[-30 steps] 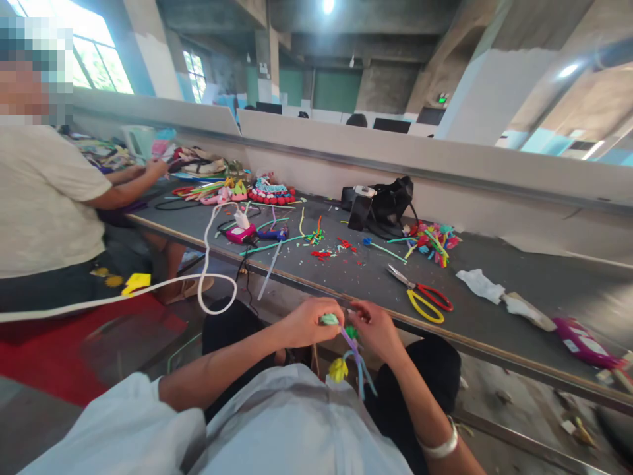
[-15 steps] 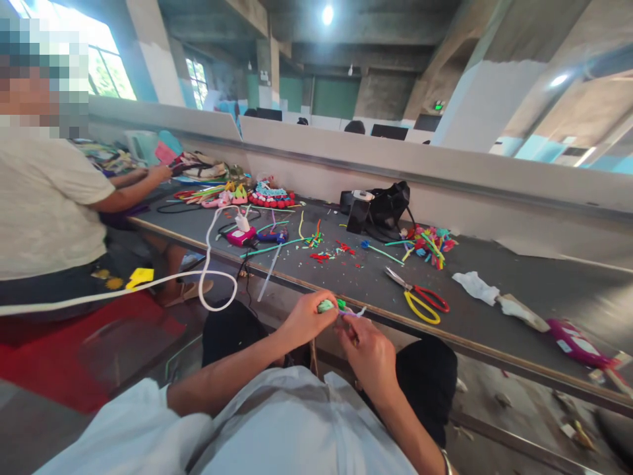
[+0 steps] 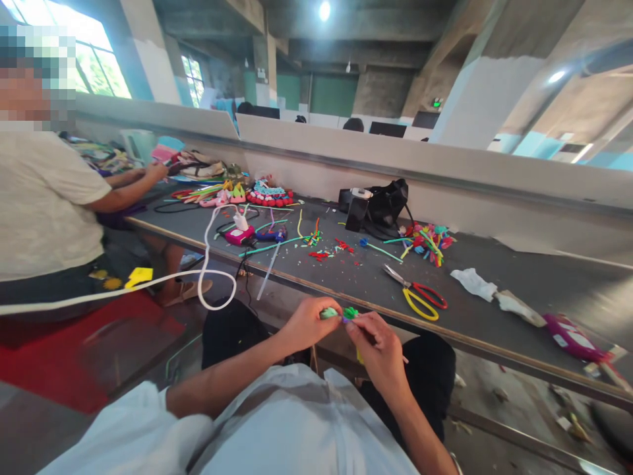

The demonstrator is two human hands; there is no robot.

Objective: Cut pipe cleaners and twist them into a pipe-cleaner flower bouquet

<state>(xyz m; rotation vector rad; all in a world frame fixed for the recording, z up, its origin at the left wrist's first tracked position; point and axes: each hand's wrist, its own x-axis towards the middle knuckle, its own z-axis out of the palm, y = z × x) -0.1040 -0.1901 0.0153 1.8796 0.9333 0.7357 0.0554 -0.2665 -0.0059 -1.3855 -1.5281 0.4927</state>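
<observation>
My left hand (image 3: 309,323) is closed around a pale green fuzzy pipe-cleaner bundle (image 3: 328,313), held in front of the table's front edge. Close against it, my right hand (image 3: 380,346) pinches a small purple pipe-cleaner piece (image 3: 345,320) between thumb and fingers. A bright green fuzzy tuft (image 3: 351,312) shows just above the fingertips of both hands. My fingers hide how these pieces join. On the table to the right lie scissors (image 3: 407,284) with one yellow and one red handle, blades pointing away to the left.
Red snippets (image 3: 321,255) and loose stems litter the dark table (image 3: 316,280). A black bag (image 3: 393,201), a colourful pipe-cleaner bunch (image 3: 430,243), crumpled tissue (image 3: 473,284) and a magenta device (image 3: 576,338) lie there. A white cable (image 3: 200,287) loops at left. Another person (image 3: 49,198) sits beside me.
My right hand has shifted slightly right and down, its fingers more curled. The bright green tuft has moved right and shows more fully; the pale strand tip at its right is no longer visible.
</observation>
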